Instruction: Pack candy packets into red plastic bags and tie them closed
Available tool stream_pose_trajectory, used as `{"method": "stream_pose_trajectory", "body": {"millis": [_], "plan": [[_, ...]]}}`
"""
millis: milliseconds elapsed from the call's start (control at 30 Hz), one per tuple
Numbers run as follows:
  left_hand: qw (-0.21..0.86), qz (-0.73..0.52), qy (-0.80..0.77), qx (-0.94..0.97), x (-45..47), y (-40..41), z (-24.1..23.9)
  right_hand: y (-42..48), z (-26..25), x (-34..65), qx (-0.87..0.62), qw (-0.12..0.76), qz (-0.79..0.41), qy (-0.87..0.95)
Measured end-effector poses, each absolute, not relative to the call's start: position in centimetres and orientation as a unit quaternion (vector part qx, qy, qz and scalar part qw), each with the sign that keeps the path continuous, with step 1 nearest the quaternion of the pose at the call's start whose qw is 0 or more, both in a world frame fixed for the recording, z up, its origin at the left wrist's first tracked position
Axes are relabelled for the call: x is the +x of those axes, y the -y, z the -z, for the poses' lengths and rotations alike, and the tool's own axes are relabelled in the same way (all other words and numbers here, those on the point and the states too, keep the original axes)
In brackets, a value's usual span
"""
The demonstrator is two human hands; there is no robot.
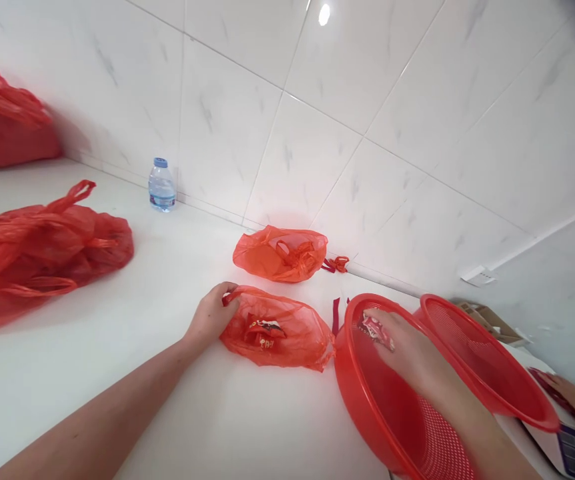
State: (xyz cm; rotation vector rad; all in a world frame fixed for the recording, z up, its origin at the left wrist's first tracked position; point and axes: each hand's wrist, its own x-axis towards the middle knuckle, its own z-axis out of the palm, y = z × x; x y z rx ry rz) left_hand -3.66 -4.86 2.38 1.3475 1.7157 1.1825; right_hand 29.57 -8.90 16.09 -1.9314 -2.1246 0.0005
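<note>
Fingers (pixel 228 289) of the left hand (pixel 212 313) are clamped on the left edge of an open red plastic bag (pixel 300 337), thumb opposed to the forefinger. The bag lies on a white table (pixel 182 267), mouth facing upward. Printed packets (pixel 266 331) rest inside it, near the gripped edge; their exact count cannot be determined.

Fingers of the right hand (pixel 407 343) are closed around a red-and-white packet (pixel 378 332). This hand is located at the mouth of a red perforated basket (pixel 360 380), which stands tilted in view just to the right of the bag. Whether the hand is above the rim or below it cannot be determined.

A second red basket (pixel 497 363) is positioned directly to the right of the first. Beyond the open bag, near the tiled wall (pixel 317 167), is another open red bag (pixel 255 257) containing crumpled red plastic. A dark red strip (pixel 336 315) lies between the open bag and the first basket.

On the left side are a bulky red bag with handles (pixel 52 250), a further red bag (pixel 7 130) against the wall, and a blue-capped bottle (pixel 161 187). At the right edge, a co-worker's hand (pixel 570 393) is beside a dark red item (pixel 557 395).
</note>
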Motion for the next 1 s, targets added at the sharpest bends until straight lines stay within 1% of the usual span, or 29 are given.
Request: {"method": "stream_pose_trajectory", "body": {"millis": [100,200,333,500,633,833,1000], "plan": [[0.327,-0.451,-0.652,0.514,-3.7,5.0,-2.5,12.5,-16.3,26.3,-0.581,0.159,-0.042,0.797],[0.325,-0.456,-0.649,0.515,-3.7,5.0,-2.4,14.9,-14.7,22.1,-0.487,0.17,-0.088,0.852],[0.317,-0.476,-0.636,0.518,-3.8,4.9,-2.2,13.4,-11.7,18.2,-0.46,0.151,-0.112,0.868],[0.317,-0.487,-0.619,0.528,-3.8,5.0,-2.2,7.7,-9.4,16.8,-0.466,0.173,-0.043,0.866],[0.309,-0.496,-0.603,0.543,-3.8,5.1,-2.2,4.7,-7.6,16.2,-0.459,0.175,-0.039,0.87],[0.302,-0.487,-0.61,0.547,-3.8,4.8,-1.9,4.3,-4.5,17.5,-0.495,0.287,0.002,0.82],[0.268,-0.468,-0.617,0.573,-3.9,4.4,-1.5,5.5,-2.1,20.9,-0.519,0.318,0.111,0.786]]}}
